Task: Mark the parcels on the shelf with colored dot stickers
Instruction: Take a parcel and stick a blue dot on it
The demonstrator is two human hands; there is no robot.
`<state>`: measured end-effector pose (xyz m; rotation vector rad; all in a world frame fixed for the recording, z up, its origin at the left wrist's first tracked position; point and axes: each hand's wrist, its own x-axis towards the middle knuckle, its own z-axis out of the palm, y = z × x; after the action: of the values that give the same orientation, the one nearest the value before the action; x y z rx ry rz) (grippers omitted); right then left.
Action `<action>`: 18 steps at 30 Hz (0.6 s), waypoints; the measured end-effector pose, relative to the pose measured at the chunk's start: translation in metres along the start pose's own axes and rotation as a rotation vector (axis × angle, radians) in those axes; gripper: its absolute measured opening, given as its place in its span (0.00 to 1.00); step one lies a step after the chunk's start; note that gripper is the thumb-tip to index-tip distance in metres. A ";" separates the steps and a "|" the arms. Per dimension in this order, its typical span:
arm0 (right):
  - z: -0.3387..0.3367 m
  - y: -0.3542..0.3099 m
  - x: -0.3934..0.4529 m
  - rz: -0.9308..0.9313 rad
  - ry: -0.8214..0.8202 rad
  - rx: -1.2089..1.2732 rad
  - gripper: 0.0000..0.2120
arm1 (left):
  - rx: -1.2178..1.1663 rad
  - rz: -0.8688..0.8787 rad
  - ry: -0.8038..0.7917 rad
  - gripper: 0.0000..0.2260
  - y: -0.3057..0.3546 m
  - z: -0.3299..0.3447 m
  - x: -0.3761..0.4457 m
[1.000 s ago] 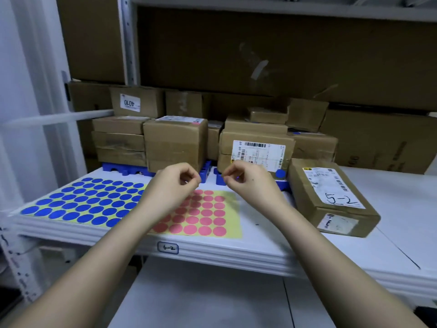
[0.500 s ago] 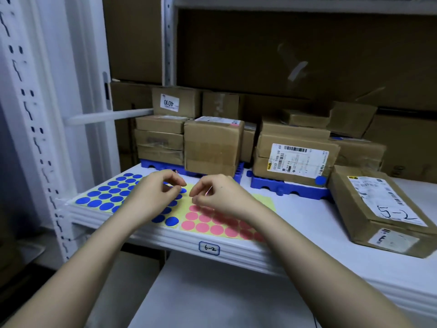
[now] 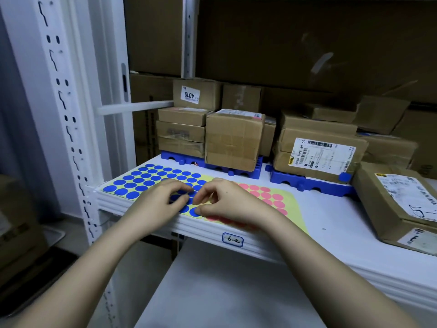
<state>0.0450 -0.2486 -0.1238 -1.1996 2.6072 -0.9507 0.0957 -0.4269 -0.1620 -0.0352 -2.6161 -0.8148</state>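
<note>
A yellow sheet of blue dot stickers (image 3: 146, 181) lies at the front left of the white shelf (image 3: 331, 235); a sheet of pink dots (image 3: 272, 197) lies beside it. My left hand (image 3: 158, 207) rests its curled fingertips on the blue sheet's right end. My right hand (image 3: 229, 202) pinches at a blue dot (image 3: 192, 210) on that same end. Behind them stand cardboard parcels: a tall box (image 3: 234, 140), a left stack (image 3: 181, 136), and a labelled box (image 3: 316, 157) bearing a blue dot (image 3: 344, 177). A flat parcel (image 3: 397, 202) lies at the right.
The boxes sit on blue plastic pallets (image 3: 307, 183). A perforated white upright (image 3: 66, 114) stands at the left. The shelf's front edge carries a tag reading 6-2 (image 3: 233, 239). Large cartons fill the back. A lower white shelf (image 3: 224, 292) is underneath.
Both hands have dropped from in front of the parcels and shifted left, from the pink sheet onto the blue sheet's right end. The view has swung left and closer.
</note>
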 end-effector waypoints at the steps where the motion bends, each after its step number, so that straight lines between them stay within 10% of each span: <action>1: -0.001 0.000 0.000 0.000 -0.008 0.000 0.08 | 0.010 0.002 -0.001 0.08 0.000 0.001 -0.001; 18: -0.001 -0.002 0.006 0.060 -0.049 0.160 0.05 | 0.166 -0.013 -0.041 0.10 0.004 0.002 0.000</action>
<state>0.0419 -0.2538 -0.1211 -1.0855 2.4615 -1.0799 0.0953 -0.4223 -0.1617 0.0120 -2.7165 -0.6043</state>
